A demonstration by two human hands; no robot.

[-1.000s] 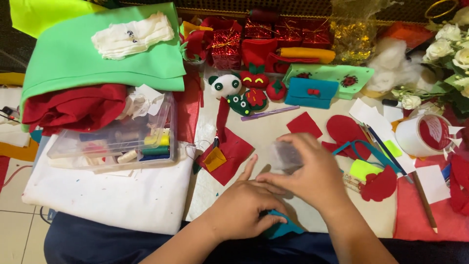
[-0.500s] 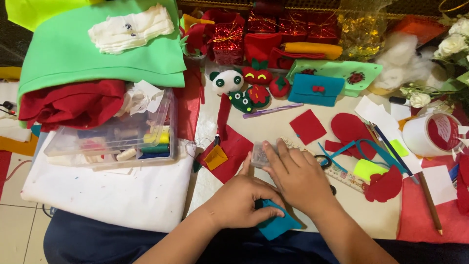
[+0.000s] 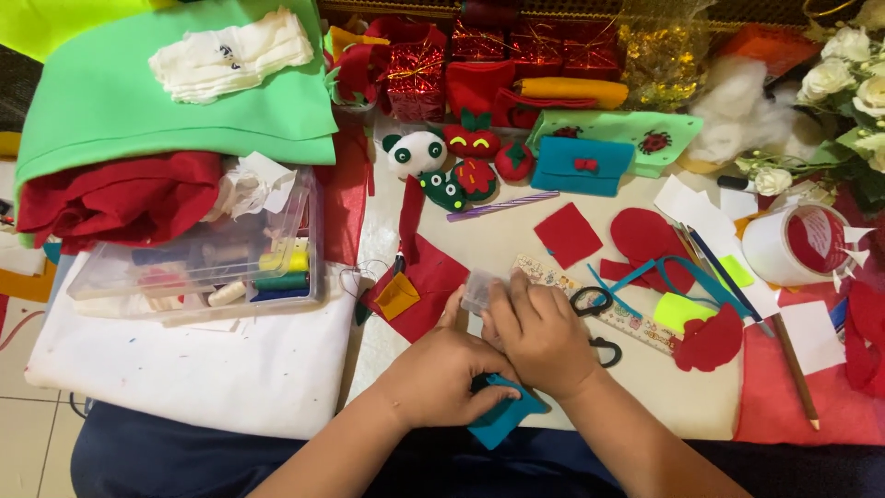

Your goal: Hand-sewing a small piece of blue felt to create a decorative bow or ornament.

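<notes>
Near the table's (image 3: 516, 240) front edge, the left hand (image 3: 441, 373) pinches a teal felt piece (image 3: 502, 420) while the right hand (image 3: 544, 334) grips a small clear plastic box (image 3: 479, 291) beside black scissors (image 3: 595, 302).

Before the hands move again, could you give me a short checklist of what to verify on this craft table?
1. Left hand pins the teal felt piece: ok.
2. Right hand grips the small clear box: ok.
3. Box lid closed: cannot tell.
4. Scissors beside the right hand, blades hidden: cannot tell.
5. Pencil lying flat away from the hands: ok.
</notes>
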